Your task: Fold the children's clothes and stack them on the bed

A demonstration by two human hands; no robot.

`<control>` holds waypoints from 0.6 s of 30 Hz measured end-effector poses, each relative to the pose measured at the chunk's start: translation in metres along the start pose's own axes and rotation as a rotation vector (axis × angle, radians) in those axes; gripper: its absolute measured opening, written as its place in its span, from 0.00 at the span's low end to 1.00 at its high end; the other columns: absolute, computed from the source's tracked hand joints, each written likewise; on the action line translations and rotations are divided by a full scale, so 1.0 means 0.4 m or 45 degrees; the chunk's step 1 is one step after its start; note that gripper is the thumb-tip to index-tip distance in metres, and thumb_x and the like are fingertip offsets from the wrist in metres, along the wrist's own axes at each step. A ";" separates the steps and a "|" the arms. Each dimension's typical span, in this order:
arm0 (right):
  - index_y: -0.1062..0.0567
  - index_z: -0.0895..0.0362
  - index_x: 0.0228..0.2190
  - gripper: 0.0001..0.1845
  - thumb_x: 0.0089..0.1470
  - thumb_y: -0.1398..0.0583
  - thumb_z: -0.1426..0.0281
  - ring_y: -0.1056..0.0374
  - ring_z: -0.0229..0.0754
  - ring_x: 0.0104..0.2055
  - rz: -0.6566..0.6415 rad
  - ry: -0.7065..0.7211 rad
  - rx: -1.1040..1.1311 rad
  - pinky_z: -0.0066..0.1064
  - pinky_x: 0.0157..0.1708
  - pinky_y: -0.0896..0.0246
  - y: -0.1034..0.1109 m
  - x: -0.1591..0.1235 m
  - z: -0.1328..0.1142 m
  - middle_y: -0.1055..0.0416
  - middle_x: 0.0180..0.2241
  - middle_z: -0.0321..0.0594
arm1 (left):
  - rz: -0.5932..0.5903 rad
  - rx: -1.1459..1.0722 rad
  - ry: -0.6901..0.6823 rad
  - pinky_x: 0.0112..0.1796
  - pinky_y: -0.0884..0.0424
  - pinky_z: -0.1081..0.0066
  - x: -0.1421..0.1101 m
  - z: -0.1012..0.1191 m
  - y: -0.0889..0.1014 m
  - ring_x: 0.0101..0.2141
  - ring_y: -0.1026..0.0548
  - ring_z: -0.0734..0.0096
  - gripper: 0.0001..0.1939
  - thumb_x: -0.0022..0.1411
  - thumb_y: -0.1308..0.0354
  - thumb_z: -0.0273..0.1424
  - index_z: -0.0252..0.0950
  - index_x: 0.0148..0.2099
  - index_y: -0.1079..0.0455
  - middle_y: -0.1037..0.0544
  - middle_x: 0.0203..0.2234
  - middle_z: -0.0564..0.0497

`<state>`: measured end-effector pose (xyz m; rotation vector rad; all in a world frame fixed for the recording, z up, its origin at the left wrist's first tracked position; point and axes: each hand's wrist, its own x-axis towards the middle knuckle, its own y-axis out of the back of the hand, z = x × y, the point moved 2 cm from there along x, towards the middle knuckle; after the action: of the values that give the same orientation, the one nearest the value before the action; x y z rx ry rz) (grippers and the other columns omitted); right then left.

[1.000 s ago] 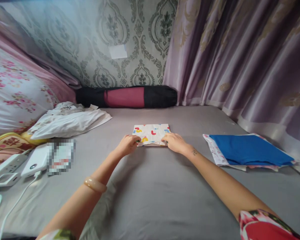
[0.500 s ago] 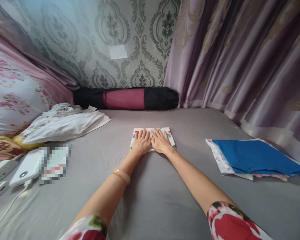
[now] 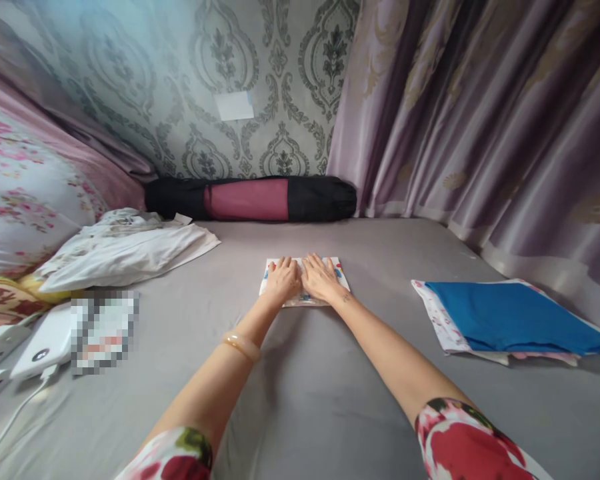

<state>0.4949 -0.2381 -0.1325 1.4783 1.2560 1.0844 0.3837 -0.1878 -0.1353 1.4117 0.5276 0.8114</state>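
Observation:
A small folded white cloth [image 3: 341, 281] with coloured shapes lies on the grey bed sheet [image 3: 330, 387] in the middle of the view. My left hand [image 3: 283, 279] lies flat on its left half, fingers stretched out. Beside it, my right hand [image 3: 320, 277] rests flat on the right half, fingers also spread. The two hands touch side by side and cover most of the cloth. A pale bangle [image 3: 241, 345] sits on my left wrist.
A folded blue cloth [image 3: 505, 315] lies on a patterned one at the right. A white pile of fabric [image 3: 125, 250] sits at the left, with a power bank [image 3: 43, 343] and cables near it. A black and maroon roll bag [image 3: 253, 199] lies along the wall. Curtains hang at the right.
A second ago both hands pinched the cloth's near edge at its corners. They then moved onto the cloth and now lie flat, side by side, on top of it.

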 end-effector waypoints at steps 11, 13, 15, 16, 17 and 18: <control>0.45 0.64 0.64 0.29 0.65 0.60 0.68 0.59 0.45 0.69 0.016 0.057 0.016 0.46 0.66 0.70 -0.046 0.018 0.013 0.51 0.67 0.47 | 0.009 -0.020 -0.083 0.62 0.48 0.52 0.029 -0.029 -0.077 0.65 0.46 0.55 0.25 0.70 0.64 0.32 0.32 0.66 0.46 0.40 0.64 0.42; 0.45 0.64 0.64 0.30 0.65 0.60 0.68 0.60 0.45 0.69 0.000 0.053 0.019 0.47 0.66 0.71 -0.041 0.020 0.013 0.51 0.67 0.46 | -0.001 -0.020 -0.086 0.62 0.48 0.52 0.030 -0.028 -0.073 0.65 0.46 0.55 0.25 0.70 0.64 0.32 0.32 0.66 0.46 0.40 0.64 0.42; 0.46 0.64 0.64 0.30 0.65 0.60 0.68 0.60 0.45 0.69 -0.033 0.050 0.037 0.47 0.66 0.71 -0.033 0.020 0.014 0.52 0.67 0.46 | -0.019 -0.022 -0.075 0.62 0.48 0.51 0.029 -0.025 -0.064 0.65 0.46 0.55 0.25 0.70 0.64 0.32 0.33 0.66 0.46 0.41 0.65 0.42; 0.46 0.64 0.64 0.30 0.65 0.60 0.67 0.61 0.45 0.69 -0.038 0.039 0.043 0.47 0.66 0.71 -0.029 0.019 0.017 0.53 0.67 0.46 | -0.014 -0.019 -0.059 0.61 0.49 0.50 0.027 -0.024 -0.058 0.65 0.46 0.54 0.25 0.70 0.64 0.33 0.33 0.66 0.45 0.41 0.65 0.42; 0.46 0.64 0.65 0.30 0.65 0.60 0.67 0.62 0.46 0.69 -0.029 0.016 0.043 0.47 0.66 0.71 -0.024 0.018 0.020 0.54 0.68 0.46 | 0.009 -0.012 -0.031 0.61 0.49 0.49 0.025 -0.023 -0.052 0.65 0.46 0.53 0.25 0.70 0.64 0.34 0.33 0.65 0.44 0.41 0.65 0.41; 0.47 0.65 0.65 0.30 0.65 0.60 0.66 0.63 0.46 0.70 -0.008 -0.019 0.036 0.47 0.66 0.72 -0.020 0.016 0.025 0.55 0.68 0.46 | 0.044 -0.001 0.003 0.61 0.50 0.48 0.022 -0.023 -0.046 0.65 0.47 0.53 0.25 0.70 0.64 0.35 0.33 0.65 0.44 0.41 0.64 0.40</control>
<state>0.5034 -0.2320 -0.1421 1.4997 1.2694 1.0539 0.3856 -0.1745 -0.1533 1.4221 0.5061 0.8411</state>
